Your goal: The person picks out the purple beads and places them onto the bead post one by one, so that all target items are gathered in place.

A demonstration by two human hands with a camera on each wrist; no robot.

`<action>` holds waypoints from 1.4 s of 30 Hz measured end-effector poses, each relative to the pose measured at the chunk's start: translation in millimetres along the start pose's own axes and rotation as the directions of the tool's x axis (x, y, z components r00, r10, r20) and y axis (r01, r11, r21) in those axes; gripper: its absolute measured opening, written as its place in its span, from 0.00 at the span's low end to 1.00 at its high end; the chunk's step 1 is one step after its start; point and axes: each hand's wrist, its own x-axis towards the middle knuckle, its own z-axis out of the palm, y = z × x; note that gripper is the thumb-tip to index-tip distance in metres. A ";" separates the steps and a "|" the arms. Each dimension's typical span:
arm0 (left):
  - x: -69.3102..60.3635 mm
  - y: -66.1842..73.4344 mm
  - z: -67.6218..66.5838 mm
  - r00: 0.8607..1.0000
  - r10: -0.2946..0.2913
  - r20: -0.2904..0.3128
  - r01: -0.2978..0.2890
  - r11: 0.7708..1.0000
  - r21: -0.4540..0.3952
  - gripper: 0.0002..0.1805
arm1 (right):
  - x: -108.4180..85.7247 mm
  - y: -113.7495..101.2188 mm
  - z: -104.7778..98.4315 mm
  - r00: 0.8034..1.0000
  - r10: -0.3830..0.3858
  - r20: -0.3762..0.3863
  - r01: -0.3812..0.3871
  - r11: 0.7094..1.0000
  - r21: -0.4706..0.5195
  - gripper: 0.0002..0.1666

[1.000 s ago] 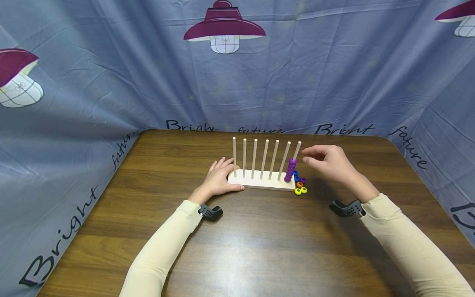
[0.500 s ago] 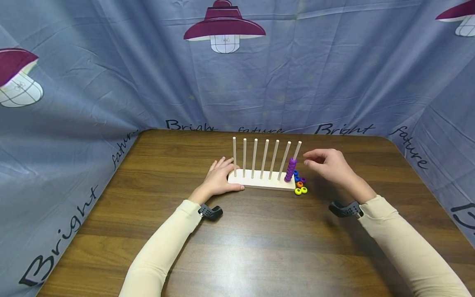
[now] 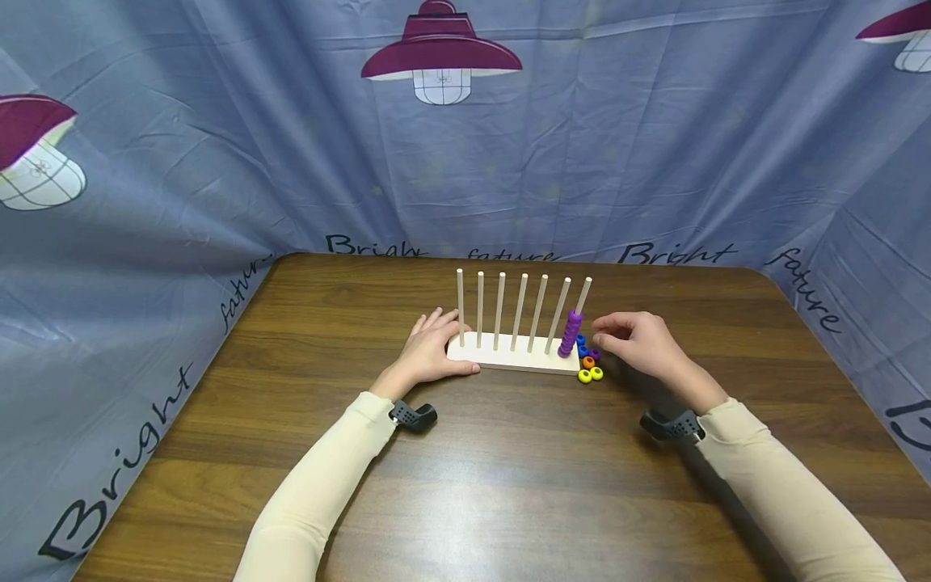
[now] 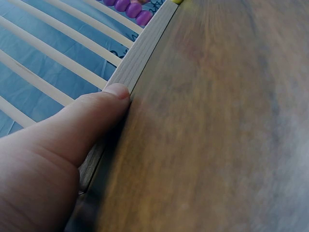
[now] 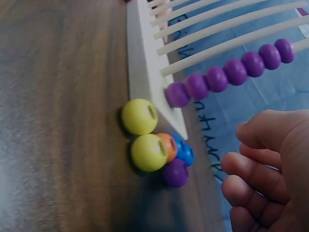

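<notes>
A pale wooden peg rack (image 3: 515, 356) with several upright pegs stands mid-table. On its rightmost peg is a stack of purple beads (image 3: 570, 335), with the peg's top bare. My left hand (image 3: 431, 351) grips the left end of the base, its thumb along the front edge in the left wrist view; the other fingers lie behind, partly hidden. Close to the loose beads, my right hand (image 3: 643, 343) hovers with loosely curled fingers and nothing in them. Those beads are two yellow beads (image 5: 149, 152), an orange bead (image 5: 167, 146), blue beads (image 5: 184, 152) and a purple bead (image 5: 175, 173), beside the rack's right end.
The brown wooden table (image 3: 465, 485) extends around the rack. Blue printed curtains (image 3: 618, 145) hang behind it and at both sides. A black strap (image 3: 413, 417) sits on the left wrist and another black strap (image 3: 671, 425) on the right.
My right hand has come down toward the loose beads, its fingers still without a bead. The left hand, rack and beads have stayed in place.
</notes>
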 end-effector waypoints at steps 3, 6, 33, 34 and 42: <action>0.0 -0.6 0.6 1.000 -0.003 0.002 0.003 1.000 0.000 0.38 | -2.1 3.3 4.6 1.000 -0.001 0.004 0.001 1.000 -0.002 0.14; 0.0 -0.9 0.9 1.000 -0.007 0.007 0.007 1.000 0.002 0.38 | -4.2 6.7 8.4 1.000 -0.001 0.011 0.001 1.000 -0.001 0.14; -1.8 0.3 -0.4 1.000 -0.013 0.011 0.013 1.000 -0.002 0.39 | -7.9 22.5 26.0 1.000 0.004 -0.021 -0.004 1.000 -0.014 0.14; -1.7 0.4 -0.4 1.000 -0.013 0.012 0.013 1.000 0.000 0.39 | -8.4 22.3 26.2 1.000 0.008 -0.020 -0.008 1.000 -0.013 0.14; -0.6 -0.1 -0.4 1.000 -0.012 0.012 0.012 1.000 0.000 0.39 | -13.5 23.7 30.5 0.999 0.024 -0.046 -0.024 1.000 0.013 0.14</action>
